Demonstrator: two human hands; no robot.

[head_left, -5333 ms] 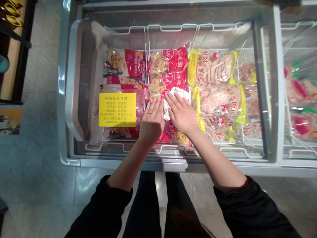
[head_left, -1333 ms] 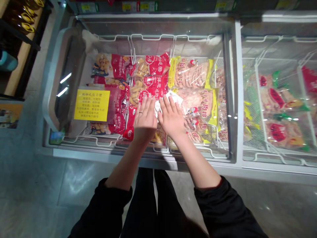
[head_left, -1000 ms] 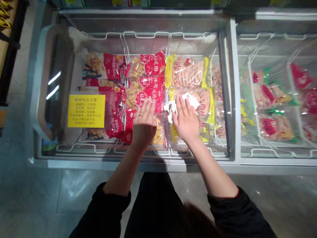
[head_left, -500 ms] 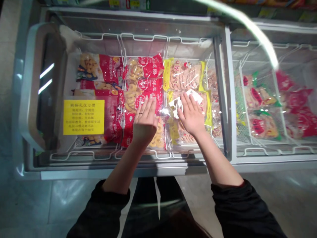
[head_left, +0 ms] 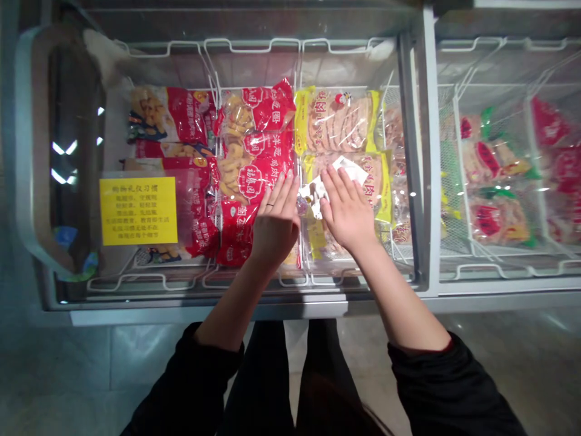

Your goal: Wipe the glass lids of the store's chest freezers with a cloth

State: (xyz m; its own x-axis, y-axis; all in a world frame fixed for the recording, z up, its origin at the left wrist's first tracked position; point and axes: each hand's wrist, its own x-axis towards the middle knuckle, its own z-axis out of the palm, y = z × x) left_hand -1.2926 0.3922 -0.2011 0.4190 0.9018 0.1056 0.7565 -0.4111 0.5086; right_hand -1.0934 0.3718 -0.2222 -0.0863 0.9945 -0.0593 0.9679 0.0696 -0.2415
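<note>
— Hands first: where are they?

— Both lie flat on the glass lid (head_left: pixel 136 266) of a chest freezer, at the middle of the frame. Left hand (head_left: pixel 276 219) has its fingers (head_left: pixel 282 189) straight and close together, palm down, holding nothing. A ring sits on one of them.

— And the right?

— Right hand (head_left: pixel 347 211) is also flat, fingers a little spread, pressing a crumpled white cloth (head_left: pixel 318 192) against the glass. Cloth shows between the two hands and past the fingertips toward the upper right.

— What's under the lid?

— Wire baskets (head_left: pixel 254 47) with frozen food. Red bags (head_left: pixel 258 151) lie below the left hand, yellow-edged bags (head_left: pixel 338 121) below the right.

— Anything else on the glass?

— Yellow notice (head_left: pixel 138 211) with printed text, left of centre, well apart from the hands.

— Right side of the frame?

— Second lid (head_left: pixel 499 290) past a grey frame bar (head_left: pixel 424 151), with red and green packs (head_left: pixel 494 175) under it.
</note>
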